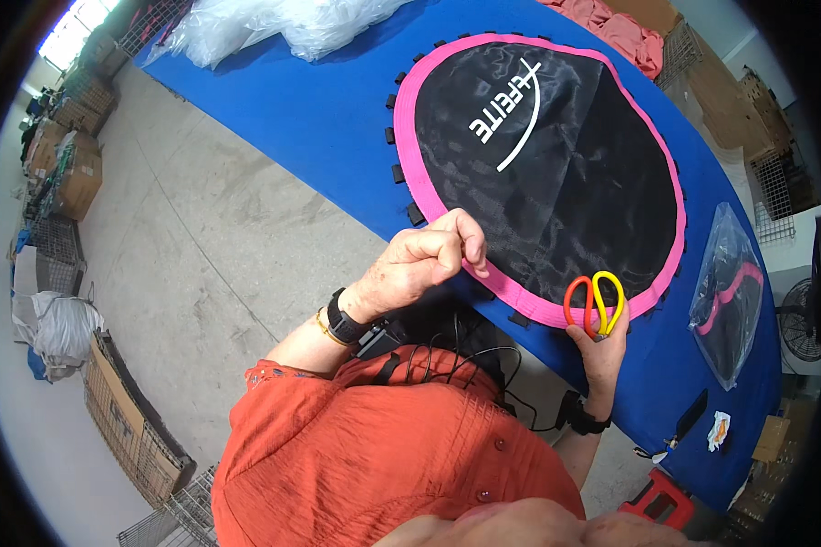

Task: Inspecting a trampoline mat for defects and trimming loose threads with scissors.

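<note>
A round black mat (556,191) with a pink elastic-looking border and short black tabs round its edge lies flat on the blue table. White print marks its far part. Above the near left border is my left hand (424,260), its fingers curled closed; whatever may be in them is hidden. My right hand (602,356) is closed round a pair of scissors (608,305) at the mat's near edge. One handle loop is red, the other yellow, and both point away from me. The blades are hidden in the hand.
On the blue table (283,118) lie clear plastic bags (283,27) at the far left and a bagged black-and-pink piece (730,296) at right. Pink cloth (611,32) sits at the far edge. A red tool-like frame (657,501) is low right. Boxes (77,173) line the left wall.
</note>
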`<state>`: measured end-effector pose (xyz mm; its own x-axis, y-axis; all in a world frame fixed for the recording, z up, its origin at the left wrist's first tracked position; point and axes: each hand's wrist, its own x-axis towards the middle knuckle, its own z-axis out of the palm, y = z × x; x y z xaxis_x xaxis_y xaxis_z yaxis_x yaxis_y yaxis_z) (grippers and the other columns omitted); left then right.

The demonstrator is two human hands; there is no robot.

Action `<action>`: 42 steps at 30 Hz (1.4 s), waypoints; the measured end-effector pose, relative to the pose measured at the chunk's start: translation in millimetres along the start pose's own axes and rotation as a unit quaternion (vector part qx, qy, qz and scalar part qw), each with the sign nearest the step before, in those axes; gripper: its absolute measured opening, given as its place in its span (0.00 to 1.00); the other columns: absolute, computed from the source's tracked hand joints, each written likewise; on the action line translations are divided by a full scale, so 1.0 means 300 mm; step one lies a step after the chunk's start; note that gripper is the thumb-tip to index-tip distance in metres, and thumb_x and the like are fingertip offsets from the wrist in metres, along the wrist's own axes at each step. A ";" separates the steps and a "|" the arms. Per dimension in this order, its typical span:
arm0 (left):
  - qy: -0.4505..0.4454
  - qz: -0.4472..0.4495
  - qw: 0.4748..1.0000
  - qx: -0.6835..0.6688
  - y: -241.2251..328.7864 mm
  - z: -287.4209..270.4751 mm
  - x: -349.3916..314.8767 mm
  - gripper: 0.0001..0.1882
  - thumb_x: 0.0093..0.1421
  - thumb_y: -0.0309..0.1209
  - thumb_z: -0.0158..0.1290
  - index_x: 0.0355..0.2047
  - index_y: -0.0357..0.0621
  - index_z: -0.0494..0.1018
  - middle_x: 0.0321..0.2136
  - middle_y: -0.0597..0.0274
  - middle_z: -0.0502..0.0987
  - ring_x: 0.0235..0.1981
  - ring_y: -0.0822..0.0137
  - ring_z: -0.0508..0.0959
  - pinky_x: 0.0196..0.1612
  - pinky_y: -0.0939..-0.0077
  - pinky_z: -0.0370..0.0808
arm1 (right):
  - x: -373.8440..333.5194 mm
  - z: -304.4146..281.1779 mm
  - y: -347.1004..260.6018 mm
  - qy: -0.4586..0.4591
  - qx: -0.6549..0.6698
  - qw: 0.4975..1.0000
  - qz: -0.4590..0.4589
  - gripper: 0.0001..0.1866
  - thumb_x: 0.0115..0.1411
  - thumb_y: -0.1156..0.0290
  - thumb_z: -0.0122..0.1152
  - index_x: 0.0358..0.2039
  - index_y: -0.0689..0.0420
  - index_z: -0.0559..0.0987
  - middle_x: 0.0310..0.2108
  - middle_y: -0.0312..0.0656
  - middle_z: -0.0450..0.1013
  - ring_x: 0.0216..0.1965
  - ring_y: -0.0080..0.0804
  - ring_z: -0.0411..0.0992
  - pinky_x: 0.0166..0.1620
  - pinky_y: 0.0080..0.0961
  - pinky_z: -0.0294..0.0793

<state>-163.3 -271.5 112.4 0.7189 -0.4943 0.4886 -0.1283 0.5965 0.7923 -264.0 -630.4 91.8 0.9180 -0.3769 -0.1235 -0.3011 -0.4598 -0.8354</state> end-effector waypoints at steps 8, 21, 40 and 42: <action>0.001 -0.012 0.998 0.064 0.006 -0.004 -0.004 0.14 0.74 0.28 0.52 0.27 0.46 0.70 0.51 0.55 0.70 0.51 0.56 0.78 0.59 0.54 0.77 | -0.005 -0.002 -0.005 0.001 -0.006 1.000 -0.004 0.60 0.47 0.82 0.84 0.77 0.58 0.58 0.66 0.51 0.67 0.65 0.41 0.71 0.66 0.34 0.75; 0.035 0.016 0.998 0.047 -0.027 -0.007 -0.007 0.12 0.74 0.26 0.51 0.30 0.47 0.66 0.47 0.58 0.68 0.49 0.63 0.75 0.57 0.55 0.80 | 0.000 0.002 -0.005 0.004 0.005 1.000 0.004 0.60 0.47 0.83 0.84 0.77 0.58 0.58 0.65 0.51 0.68 0.64 0.42 0.73 0.65 0.35 0.77; 0.025 -0.032 0.999 0.036 -0.007 -0.004 -0.013 0.12 0.66 0.21 0.53 0.24 0.44 0.72 0.49 0.54 0.71 0.51 0.57 0.75 0.59 0.54 0.78 | 0.003 0.001 0.015 0.012 -0.023 1.000 -0.004 0.60 0.47 0.82 0.85 0.77 0.56 0.58 0.66 0.52 0.68 0.65 0.44 0.71 0.66 0.37 0.76; 0.028 -0.040 0.998 0.029 -0.009 -0.004 -0.015 0.12 0.65 0.21 0.54 0.22 0.44 0.73 0.49 0.54 0.71 0.51 0.57 0.75 0.59 0.55 0.77 | 0.003 0.001 0.014 0.010 -0.014 1.000 -0.006 0.60 0.47 0.82 0.85 0.77 0.56 0.58 0.66 0.52 0.68 0.65 0.44 0.71 0.66 0.36 0.76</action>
<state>-165.2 -270.2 107.6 0.7650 -0.5019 0.4036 -0.1080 0.5178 0.8486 -264.4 -632.5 88.0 0.9166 -0.3866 -0.1021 -0.2970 -0.4874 -0.8211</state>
